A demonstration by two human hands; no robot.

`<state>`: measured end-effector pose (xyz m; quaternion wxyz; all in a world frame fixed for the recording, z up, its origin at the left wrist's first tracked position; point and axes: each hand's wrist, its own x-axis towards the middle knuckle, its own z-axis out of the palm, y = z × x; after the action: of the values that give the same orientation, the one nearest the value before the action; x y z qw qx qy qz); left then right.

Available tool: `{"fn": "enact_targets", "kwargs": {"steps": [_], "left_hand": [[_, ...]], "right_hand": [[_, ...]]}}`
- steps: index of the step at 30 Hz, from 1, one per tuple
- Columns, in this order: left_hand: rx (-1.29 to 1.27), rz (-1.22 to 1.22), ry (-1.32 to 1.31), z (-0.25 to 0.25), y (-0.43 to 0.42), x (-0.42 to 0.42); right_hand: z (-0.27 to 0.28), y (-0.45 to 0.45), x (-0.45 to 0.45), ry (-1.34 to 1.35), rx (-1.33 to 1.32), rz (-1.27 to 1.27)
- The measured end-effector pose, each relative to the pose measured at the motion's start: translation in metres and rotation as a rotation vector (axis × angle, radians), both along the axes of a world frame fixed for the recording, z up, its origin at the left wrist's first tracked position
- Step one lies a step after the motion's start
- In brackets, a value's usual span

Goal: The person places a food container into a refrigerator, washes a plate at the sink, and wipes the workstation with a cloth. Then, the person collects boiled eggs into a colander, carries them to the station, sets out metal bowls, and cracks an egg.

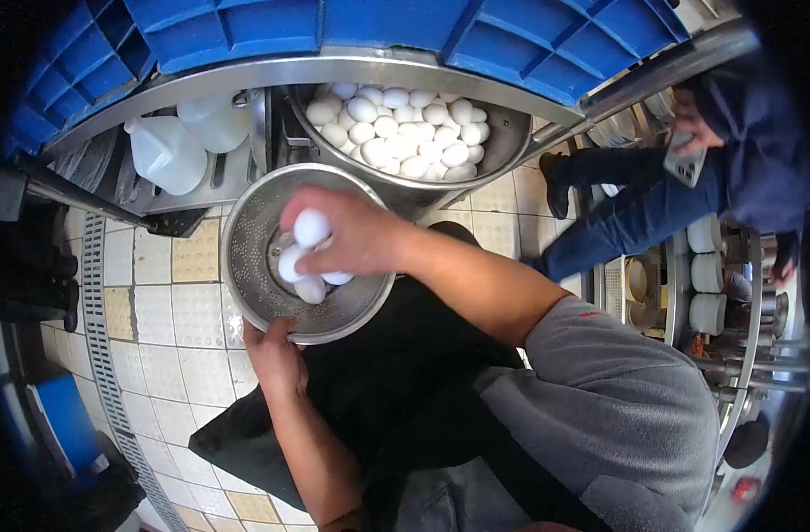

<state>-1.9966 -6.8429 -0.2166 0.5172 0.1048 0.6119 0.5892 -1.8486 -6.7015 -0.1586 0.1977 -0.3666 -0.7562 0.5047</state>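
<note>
Right hand (347, 235) curls around eggs (312, 228) over the colander (248, 235); left hand (277, 359) pinches its rim. Loosened fingers could drop eggs, cracking those beneath.

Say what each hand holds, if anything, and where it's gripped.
Left hand: metal colander, at its rim. Right hand: apparently an egg; blur hides the exact grip.

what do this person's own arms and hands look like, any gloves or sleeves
The right hand and left hand are ungloved; no wristwear shows. The right arm has a short grey fabric sleeve with a small red mark. The left forearm is bare; its sleeve can't be made out.
</note>
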Motion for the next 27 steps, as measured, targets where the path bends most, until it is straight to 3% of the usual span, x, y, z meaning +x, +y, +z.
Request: {"fn": "enact_targets", "kwargs": {"steps": [2, 4, 9, 13, 15, 18, 21, 24, 25, 27], "left_hand": [[0.023, 0.026, -0.011, 0.001, -0.001, 0.001], [0.004, 0.053, -0.063, 0.007, -0.002, 0.002], [0.022, 0.066, -0.112, 0.003, -0.007, -0.003], [0.03, 0.106, -0.139, 0.003, -0.007, -0.01], [0.039, 0.127, -0.157, 0.003, -0.008, -0.012], [0.044, 0.128, -0.124, 0.004, -0.007, -0.013], [0.038, 0.139, -0.108, 0.002, -0.008, -0.015], [0.039, 0.178, -0.13, -0.001, -0.007, -0.014], [0.038, 0.181, -0.127, 0.0, -0.005, -0.013], [0.05, 0.175, -0.152, 0.003, -0.004, -0.011]], "right_hand": [[-0.011, -0.011, -0.016, 0.002, 0.079, 0.03], [-0.022, -0.018, -0.028, 0.061, 0.346, 0.093], [-0.034, -0.024, -0.036, 0.038, 0.407, 0.129], [-0.004, -0.002, -0.016, 0.168, 0.484, 0.17], [0.017, 0.021, 0.006, 0.137, 0.6, 0.062], [0.021, 0.069, 0.045, -0.244, 0.679, -0.17], [-0.013, 0.12, 0.069, -0.443, 0.206, -0.258], [-0.027, 0.139, 0.066, -0.627, 0.079, -0.195], [-0.035, 0.147, 0.065, -0.74, 0.171, -0.066], [-0.046, 0.15, 0.058, -0.829, 0.269, -0.049]]}}
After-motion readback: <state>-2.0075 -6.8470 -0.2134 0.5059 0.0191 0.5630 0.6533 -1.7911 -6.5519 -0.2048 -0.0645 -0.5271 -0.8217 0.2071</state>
